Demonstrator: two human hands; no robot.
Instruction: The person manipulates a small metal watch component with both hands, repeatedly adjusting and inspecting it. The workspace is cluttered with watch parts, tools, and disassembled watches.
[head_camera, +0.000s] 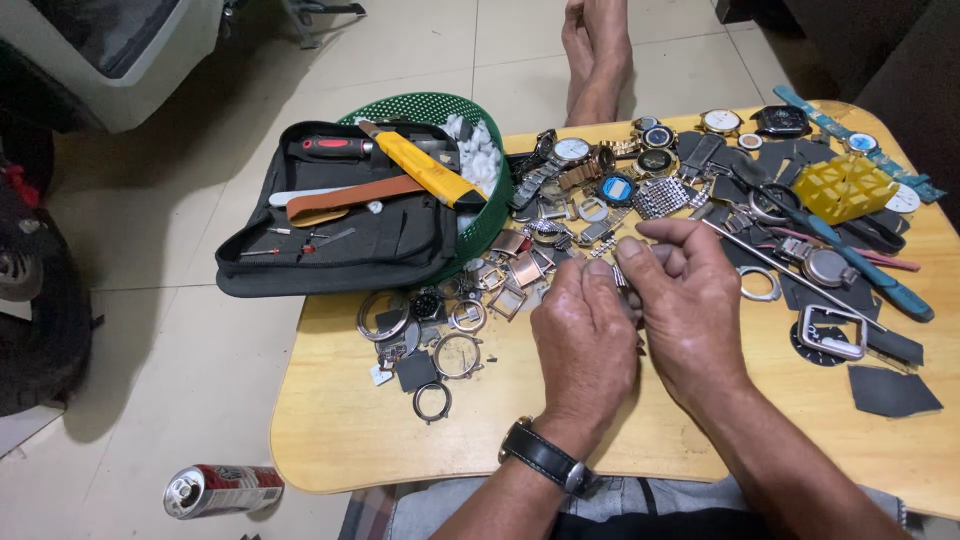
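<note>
Pinching away at the middle of the worktop (340, 430), both hands are curled in close together, knuckles up. The left hand (585, 335), a dark wristwatch (545, 458) strapped on its wrist, has its fingers folded inward; the right hand (690, 300) meets it with thumb and forefinger pressed together at the tips. What sits between them is tiny; a bit of silvery metal link (621, 272) peeks out by the fingertips, and I cannot tell more than that, since the hands hide most of it.

All around lies a heap of watch parts: bare case rings (457, 355) to the left, whole watches (572, 150) at the far edge, a yellow plastic holder (845, 187) off to the right, with a blue-handled tool (860, 262) lying just beside it. A black tool pouch (340, 215) rests over a green basket (430, 105) at the worktop's left corner.

By the look of it, this is the fine stage, working a small piece held between the fingertips. I'd judge the next move calls for a steady grip and small, careful pressure, as a piece this small could slip into the pile below.
</note>
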